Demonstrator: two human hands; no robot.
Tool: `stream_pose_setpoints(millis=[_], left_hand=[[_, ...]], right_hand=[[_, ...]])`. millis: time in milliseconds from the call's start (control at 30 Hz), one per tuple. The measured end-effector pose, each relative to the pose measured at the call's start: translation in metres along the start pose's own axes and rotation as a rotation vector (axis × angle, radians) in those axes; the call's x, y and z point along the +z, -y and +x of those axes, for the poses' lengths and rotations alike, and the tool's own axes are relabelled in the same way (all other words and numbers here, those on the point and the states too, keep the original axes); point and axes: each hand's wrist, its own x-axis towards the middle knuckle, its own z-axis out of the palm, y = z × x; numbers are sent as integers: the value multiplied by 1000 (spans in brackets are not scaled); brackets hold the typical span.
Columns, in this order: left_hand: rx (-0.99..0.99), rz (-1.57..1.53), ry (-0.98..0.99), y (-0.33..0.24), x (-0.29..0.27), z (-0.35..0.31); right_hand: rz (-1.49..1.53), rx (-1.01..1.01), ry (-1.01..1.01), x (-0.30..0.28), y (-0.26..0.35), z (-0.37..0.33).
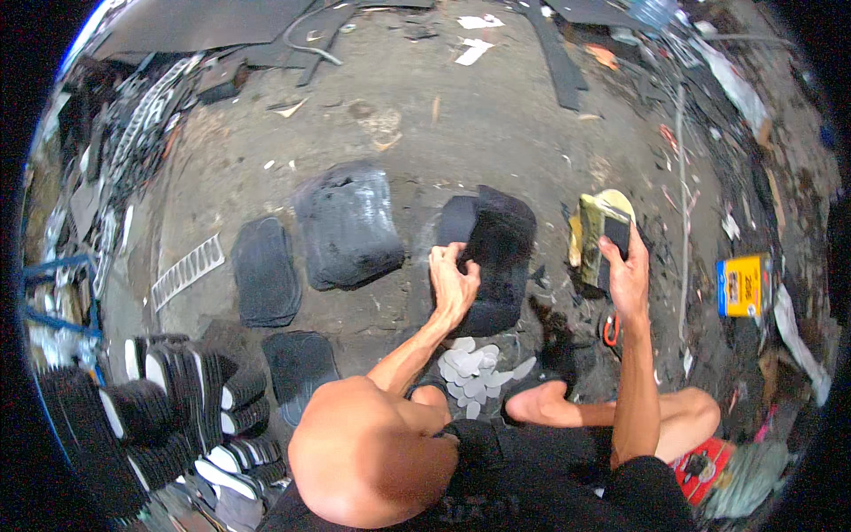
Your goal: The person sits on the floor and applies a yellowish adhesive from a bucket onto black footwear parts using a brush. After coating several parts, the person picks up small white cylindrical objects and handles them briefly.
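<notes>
Pale rounded pieces (474,377) are lying on the floor (417,133). Beyond them, the left hand (454,285) is pinching a black pad (502,232) by its near-left corner over a dark stack (492,312), its long axis running away from the person. The right hand (629,277) is gripping a dark slab (618,229), also pointing away, against a yellowish container (591,220).

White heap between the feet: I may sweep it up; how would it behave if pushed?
The white heap is loose, overlapping pieces, so a push would likely scatter it. The pieces look thin, so each is probably light. Mostly lying flat, they seem apter to slide than roll.
</notes>
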Motion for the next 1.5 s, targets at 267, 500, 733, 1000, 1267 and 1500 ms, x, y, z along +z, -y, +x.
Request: stream_pose_setpoints(millis=[267,500,733,1000,1267,1500], left_hand=[[-164,-527,-483,24,-132,54],[-439,248,-581,135,-173,51],[-19,142,72,12,-54,-28],[-66,59,31,8,-39,-46],[-77,-84,102,12,-40,-49],[-86,-95,155,2,-32,-44]], right_hand=[[73,52,75,25,3,-15],[8,29,125,55,-14,-10],[61,44,188,105,-12,8],[-281,132,204,141,-89,10],[-465,137,135,167,-85,22],[-442,-458,338,237,-40,53]])
